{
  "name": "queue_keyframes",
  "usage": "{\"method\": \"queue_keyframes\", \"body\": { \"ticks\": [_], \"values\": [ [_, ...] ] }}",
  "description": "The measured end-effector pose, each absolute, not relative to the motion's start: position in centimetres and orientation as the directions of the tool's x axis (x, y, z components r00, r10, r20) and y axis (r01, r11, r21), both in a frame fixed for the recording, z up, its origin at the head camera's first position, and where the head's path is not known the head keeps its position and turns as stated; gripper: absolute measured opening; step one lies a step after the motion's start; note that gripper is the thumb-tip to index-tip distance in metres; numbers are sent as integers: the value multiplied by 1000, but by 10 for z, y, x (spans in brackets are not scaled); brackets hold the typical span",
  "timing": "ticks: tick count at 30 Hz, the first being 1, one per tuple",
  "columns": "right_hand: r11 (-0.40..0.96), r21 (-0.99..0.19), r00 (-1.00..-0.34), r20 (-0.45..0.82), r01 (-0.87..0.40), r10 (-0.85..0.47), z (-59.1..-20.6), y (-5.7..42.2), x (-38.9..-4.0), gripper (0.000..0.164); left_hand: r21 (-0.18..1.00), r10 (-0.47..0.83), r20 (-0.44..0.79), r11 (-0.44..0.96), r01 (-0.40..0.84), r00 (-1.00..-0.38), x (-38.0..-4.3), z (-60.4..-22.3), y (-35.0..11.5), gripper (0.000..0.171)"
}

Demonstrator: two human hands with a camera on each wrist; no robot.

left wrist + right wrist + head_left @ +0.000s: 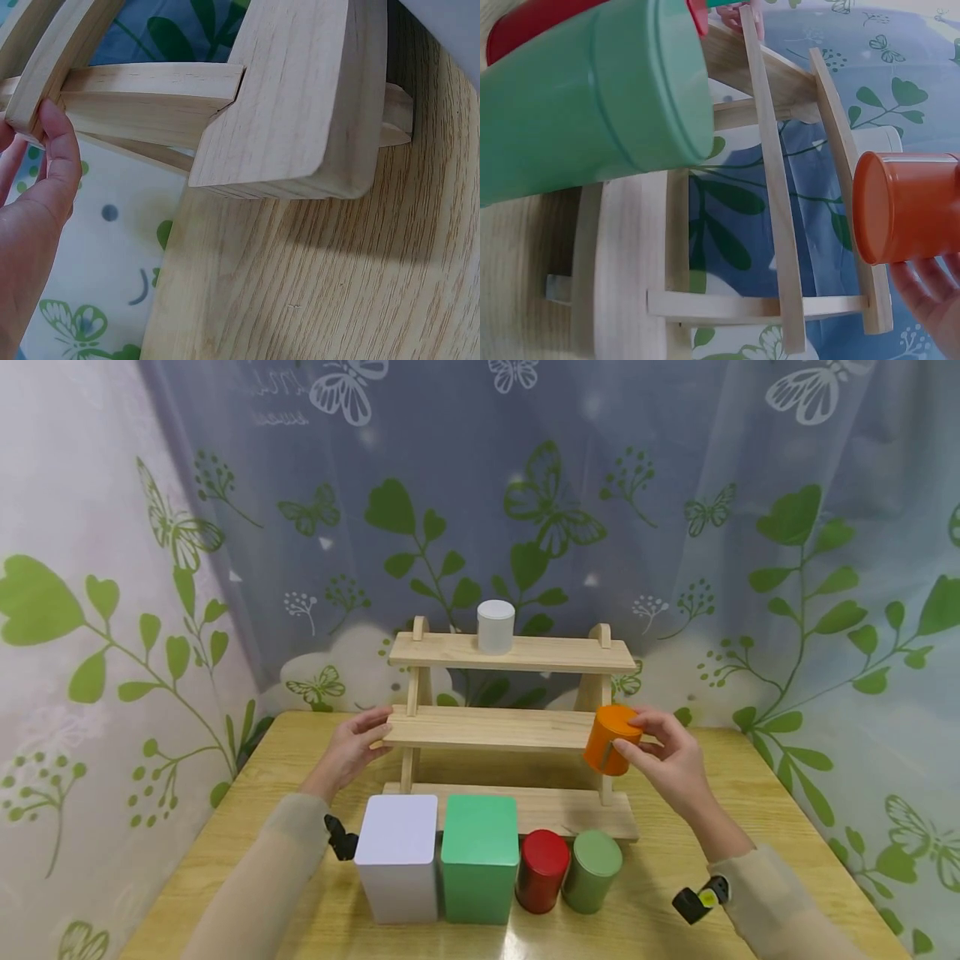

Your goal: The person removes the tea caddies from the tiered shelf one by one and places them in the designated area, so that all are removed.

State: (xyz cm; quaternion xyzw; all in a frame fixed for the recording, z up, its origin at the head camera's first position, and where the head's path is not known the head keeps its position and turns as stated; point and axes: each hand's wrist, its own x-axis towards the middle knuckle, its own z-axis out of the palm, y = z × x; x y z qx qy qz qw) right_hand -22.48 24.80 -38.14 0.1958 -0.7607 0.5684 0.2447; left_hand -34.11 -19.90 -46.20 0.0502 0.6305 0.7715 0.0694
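Observation:
My right hand [672, 762] holds an orange cylindrical tin [611, 742] between thumb and fingers, slightly tilted, in front of the right end of the shelf stand's middle board. In the right wrist view the same orange tin [911, 208] shows its round base, with fingers [928, 289] along its side. A three-tier wooden shelf stand [487, 728] stands on the table. My left hand [352, 750] grips the left end of its middle board; the left wrist view shows fingers [60, 146] curled at the board's end [28, 112]. On the top board stands a white tin [496, 628].
Before the stand, a white box [397, 860], a green box [480, 860], a red tin [543, 870] and a light green tin [592, 872] stand in a row on the wooden table [300, 893]. A patterned curtain [465, 485] hangs behind and at both sides.

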Motion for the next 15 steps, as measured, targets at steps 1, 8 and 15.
{"method": "queue_keyframes", "body": {
  "ticks": [1, 8, 15],
  "values": [
    [280, -767, -802, 597, -577, -19, -382, 249, -224, 28, 978, 172, -14, -202, -49, -985, -341, -461, -199, 49],
    [298, -764, -804, 595, -572, -19, -390, 261, -217, 28, 976, 191, -16, -211, -57, -981, -332, -449, -197, 47],
    [305, -762, -806, 590, -572, -36, -398, 271, -209, 26, 978, 194, -6, -202, -46, -981, -328, -446, -196, 47]
  ]
}}
